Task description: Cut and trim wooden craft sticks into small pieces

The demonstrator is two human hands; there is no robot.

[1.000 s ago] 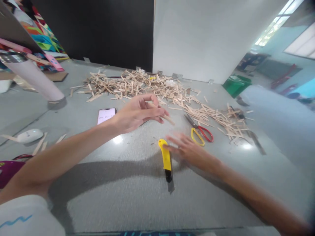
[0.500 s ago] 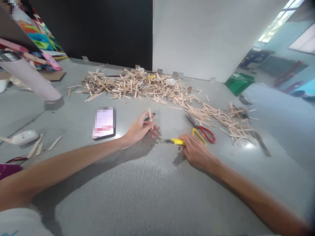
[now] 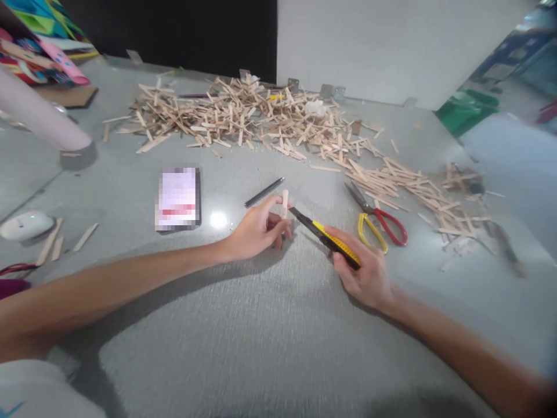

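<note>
My left hand (image 3: 261,227) pinches a short wooden stick (image 3: 285,203) that stands nearly upright between its fingertips. My right hand (image 3: 363,270) is wrapped round a yellow and black utility knife (image 3: 337,242). The knife's dark blade points up and left, its tip beside the stick; whether they touch I cannot tell. A dark pen-like rod (image 3: 264,192) lies on the table just behind my left hand. Scissors (image 3: 369,215) with one red and one yellow handle rest behind my right hand.
A long heap of wooden sticks (image 3: 243,116) spreads along the back of the grey table (image 3: 235,348). To the left are a phone (image 3: 178,197), a white mouse (image 3: 26,225), loose sticks and a pale bottle (image 3: 41,116). A green bin (image 3: 467,110) stands beyond the right side.
The knife has come round in my right hand, its blade now beside the stick. My left hand holds the stick more upright, clear of the dark rod. The view has shifted.
</note>
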